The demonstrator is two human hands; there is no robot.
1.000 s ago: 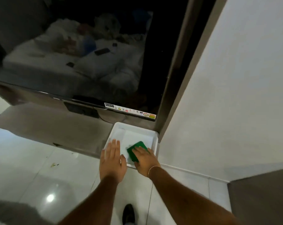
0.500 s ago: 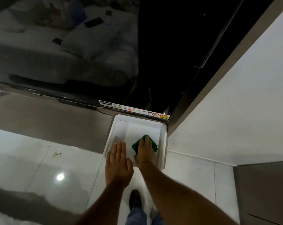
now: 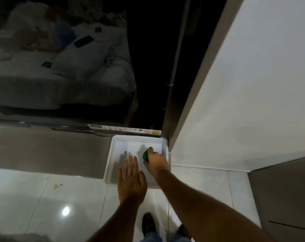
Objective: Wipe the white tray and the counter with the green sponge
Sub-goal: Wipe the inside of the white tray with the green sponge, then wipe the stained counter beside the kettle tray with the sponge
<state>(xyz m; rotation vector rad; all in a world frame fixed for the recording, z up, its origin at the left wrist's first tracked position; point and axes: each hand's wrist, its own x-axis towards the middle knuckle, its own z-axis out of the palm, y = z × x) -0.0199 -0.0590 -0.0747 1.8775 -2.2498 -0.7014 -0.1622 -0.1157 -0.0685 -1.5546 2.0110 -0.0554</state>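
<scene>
The white tray (image 3: 119,142) sits at the right end of the grey-brown counter (image 3: 48,149), its near edge hanging over the counter's front. My right hand (image 3: 156,160) is inside the tray's right half, curled around the green sponge (image 3: 145,155), of which only a small green part shows left of the fingers. My left hand (image 3: 131,180) lies flat with fingers stretched out over the tray's near rim, holding nothing.
A dark glossy TV screen (image 3: 78,67) stands right behind the tray and reflects a bed. A white wall (image 3: 244,102) closes in on the right. Below is a shiny white tiled floor (image 3: 43,198) with my shoes (image 3: 148,222).
My right hand has gathered the sponge into its grip and shifted toward the tray's right side. The sponge lay flat under the fingers before. The left hand stays on the near rim.
</scene>
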